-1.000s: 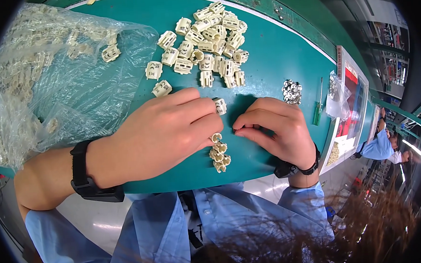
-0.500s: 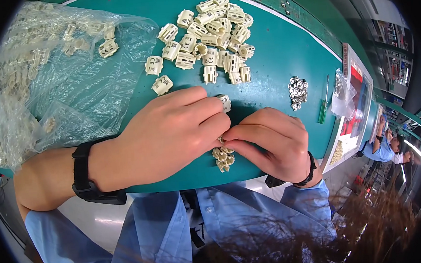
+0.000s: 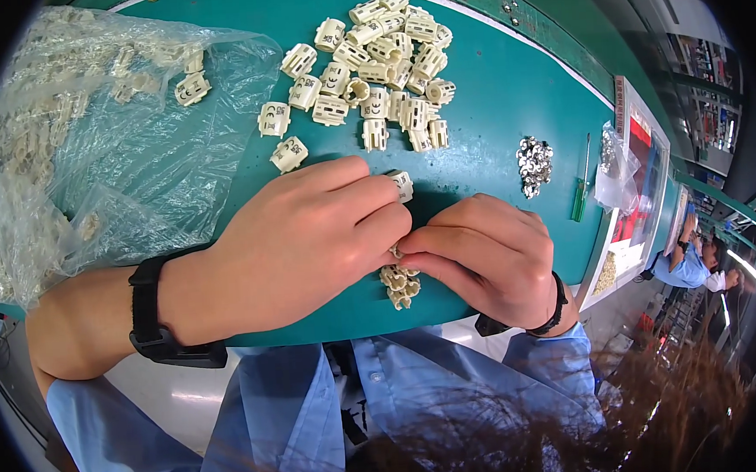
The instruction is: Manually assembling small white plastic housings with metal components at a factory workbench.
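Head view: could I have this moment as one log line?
left hand: gripping partly hidden cream part | right hand: up against left hand | nearby: cream cluster, metal pieces, screwdriver

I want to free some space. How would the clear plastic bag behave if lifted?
The clear plastic bag would probably sag and crumple, since its film looks thin and wrinkled. The cream parts inside, bunched toward its left, would likely shift and make that side heavier.
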Tool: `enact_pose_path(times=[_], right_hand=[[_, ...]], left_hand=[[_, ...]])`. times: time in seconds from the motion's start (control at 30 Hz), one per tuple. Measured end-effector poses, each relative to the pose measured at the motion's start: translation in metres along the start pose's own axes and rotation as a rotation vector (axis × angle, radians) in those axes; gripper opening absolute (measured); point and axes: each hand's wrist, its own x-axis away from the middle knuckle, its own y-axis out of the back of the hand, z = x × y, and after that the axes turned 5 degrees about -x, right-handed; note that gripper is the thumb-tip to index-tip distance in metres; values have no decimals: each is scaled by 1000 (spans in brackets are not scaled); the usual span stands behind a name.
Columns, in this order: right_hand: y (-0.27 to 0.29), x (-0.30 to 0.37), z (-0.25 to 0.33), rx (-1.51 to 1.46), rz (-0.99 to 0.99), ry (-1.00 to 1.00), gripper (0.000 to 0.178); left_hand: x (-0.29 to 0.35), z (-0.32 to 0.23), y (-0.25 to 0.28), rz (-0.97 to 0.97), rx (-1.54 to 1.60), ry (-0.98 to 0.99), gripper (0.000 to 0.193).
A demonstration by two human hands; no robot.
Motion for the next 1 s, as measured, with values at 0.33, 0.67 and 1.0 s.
enact_pose_path(times=[0.33, 0.67, 1.0], right_hand=[[70, 10, -13, 110, -202, -395, 20], [80, 20, -35, 226, -113, -509, 20], [74, 20, -39, 265, -79, -591, 20]], left_hand=[[5, 3, 8, 88, 16, -68, 29], [-4, -5, 13, -67, -125, -60, 41], [-5, 0, 13, -101, -358, -12, 39]])
